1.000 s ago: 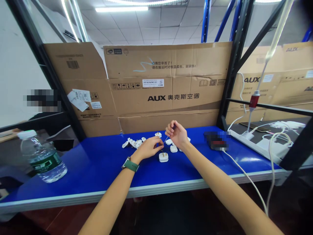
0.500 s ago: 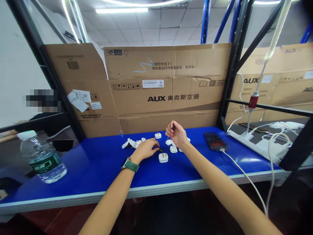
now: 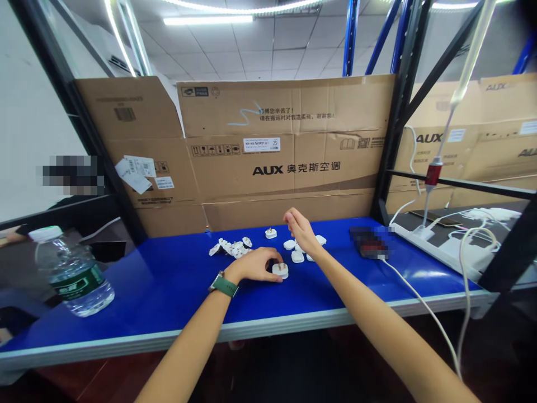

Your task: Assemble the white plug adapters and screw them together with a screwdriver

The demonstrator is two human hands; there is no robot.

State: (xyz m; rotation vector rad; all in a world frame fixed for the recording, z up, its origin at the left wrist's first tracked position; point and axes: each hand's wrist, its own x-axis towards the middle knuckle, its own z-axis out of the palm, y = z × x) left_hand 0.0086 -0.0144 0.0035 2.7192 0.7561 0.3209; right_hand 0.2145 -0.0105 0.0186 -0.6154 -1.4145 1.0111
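Note:
A white plug (image 3: pixel 280 272) with its metal pins pointing up stands on the blue tabletop. My left hand (image 3: pixel 257 265), with a green-strapped watch on its wrist, has thumb and fingers closed round the plug's left side. Just above and to the right, my right hand (image 3: pixel 300 230) is raised with its fingers pressed together; what they hold, if anything, is hidden. Another white plug (image 3: pixel 271 233) stands farther back between the hands. Several white plug covers (image 3: pixel 297 256) lie below and beside my right hand. A pile of white plug parts (image 3: pixel 230 247) lies beyond my left hand.
A water bottle (image 3: pixel 78 274) stands at the left. To the right lie a dark blurred device (image 3: pixel 370 244) with a white cable (image 3: pixel 419 302) and a power strip (image 3: pixel 436 252). Cardboard (image 3: pixel 293 201) walls the back. A person (image 3: pixel 75 190) sits beyond the left frame.
My left hand has moved slightly right and down onto the plug, away from a small dark piece at its fingertips. The thin tool seen under my right hand no longer shows.

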